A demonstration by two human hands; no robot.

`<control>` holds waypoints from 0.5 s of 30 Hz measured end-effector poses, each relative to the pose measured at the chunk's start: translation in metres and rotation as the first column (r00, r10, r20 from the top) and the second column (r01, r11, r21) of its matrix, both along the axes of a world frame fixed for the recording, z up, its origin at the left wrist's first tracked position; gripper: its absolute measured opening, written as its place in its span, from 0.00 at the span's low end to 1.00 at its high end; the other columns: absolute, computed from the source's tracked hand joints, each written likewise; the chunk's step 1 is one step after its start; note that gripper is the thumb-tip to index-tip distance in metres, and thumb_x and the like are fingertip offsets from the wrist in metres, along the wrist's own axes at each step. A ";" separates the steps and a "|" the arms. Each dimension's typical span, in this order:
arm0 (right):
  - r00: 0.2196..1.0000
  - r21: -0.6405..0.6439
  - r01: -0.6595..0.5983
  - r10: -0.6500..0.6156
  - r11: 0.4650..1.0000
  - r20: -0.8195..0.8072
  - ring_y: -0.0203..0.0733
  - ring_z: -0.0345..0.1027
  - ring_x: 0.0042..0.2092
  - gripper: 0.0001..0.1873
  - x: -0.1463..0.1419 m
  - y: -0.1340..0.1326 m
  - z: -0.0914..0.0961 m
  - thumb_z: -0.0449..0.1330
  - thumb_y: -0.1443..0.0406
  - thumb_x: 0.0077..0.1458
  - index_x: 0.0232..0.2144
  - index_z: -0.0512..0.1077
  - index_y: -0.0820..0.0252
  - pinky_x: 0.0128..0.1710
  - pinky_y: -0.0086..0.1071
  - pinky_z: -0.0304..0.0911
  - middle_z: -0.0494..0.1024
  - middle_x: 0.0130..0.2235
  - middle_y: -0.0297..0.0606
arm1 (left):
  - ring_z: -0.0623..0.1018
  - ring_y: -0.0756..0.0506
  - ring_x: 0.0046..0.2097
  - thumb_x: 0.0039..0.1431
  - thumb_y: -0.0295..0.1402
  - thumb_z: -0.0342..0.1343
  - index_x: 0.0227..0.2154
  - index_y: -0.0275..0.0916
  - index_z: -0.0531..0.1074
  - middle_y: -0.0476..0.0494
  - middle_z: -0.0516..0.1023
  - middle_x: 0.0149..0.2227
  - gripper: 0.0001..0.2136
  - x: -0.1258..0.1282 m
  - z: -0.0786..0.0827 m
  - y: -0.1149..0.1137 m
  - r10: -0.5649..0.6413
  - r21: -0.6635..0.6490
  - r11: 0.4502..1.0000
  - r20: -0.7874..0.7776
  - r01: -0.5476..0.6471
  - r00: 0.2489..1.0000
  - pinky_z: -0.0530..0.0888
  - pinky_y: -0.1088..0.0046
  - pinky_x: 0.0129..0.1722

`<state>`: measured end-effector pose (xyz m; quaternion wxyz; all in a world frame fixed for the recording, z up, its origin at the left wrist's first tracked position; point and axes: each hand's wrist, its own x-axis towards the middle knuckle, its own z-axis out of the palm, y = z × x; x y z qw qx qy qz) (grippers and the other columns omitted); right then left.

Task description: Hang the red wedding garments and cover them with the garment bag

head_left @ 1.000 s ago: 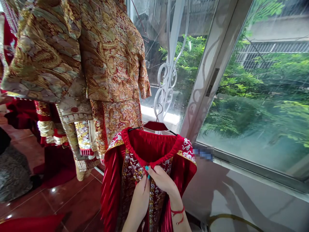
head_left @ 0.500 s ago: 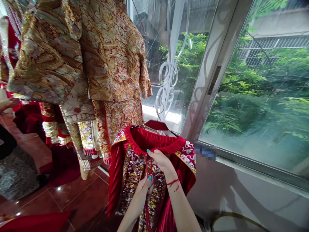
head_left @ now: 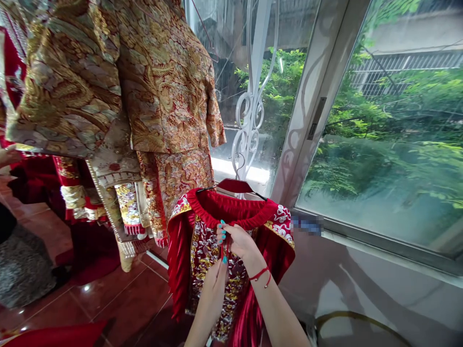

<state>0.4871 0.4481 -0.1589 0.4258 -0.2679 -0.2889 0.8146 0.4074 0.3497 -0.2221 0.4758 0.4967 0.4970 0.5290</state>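
Observation:
A red velvet skirt [head_left: 177, 262] with gold and silver embroidery hangs by its gathered elastic waistband [head_left: 200, 214] from a dark red clip hanger [head_left: 235, 185]. Thin red drawstrings [head_left: 224, 248] run down from the front of the waistband. My right hand [head_left: 237, 239] is closed on them just under the waistband's edge, its fingers bent. Just below, my left hand [head_left: 216, 279] pinches the strings between thumb and fingers; its other fingers are mostly hidden. A red string bracelet [head_left: 259, 273] circles my right wrist.
Gold embroidered garments [head_left: 166, 91] hang close on the left. Behind the hanger stands a white scrolled metal stand [head_left: 249, 115], with a sliding window [head_left: 361, 168] to the right. Part of another person's hand [head_left: 9, 155] shows at the left edge, above a grey furry thing [head_left: 25, 265].
My right fingers have curled in around the strings at the waistband. My left hand has risen slightly, closer to the right. The view has shifted slightly.

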 end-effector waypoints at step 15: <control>0.996 -0.058 0.013 -0.018 0.998 -0.088 0.27 0.53 0.20 0.13 0.006 0.046 0.028 0.49 0.75 0.62 0.26 0.62 0.60 0.19 0.18 0.56 0.61 0.21 0.26 | 0.57 0.51 0.27 0.51 0.63 0.51 0.23 0.40 0.63 0.54 0.56 0.23 0.27 0.015 0.000 -0.026 0.075 -0.020 0.997 0.114 -0.073 0.991 0.59 0.75 0.26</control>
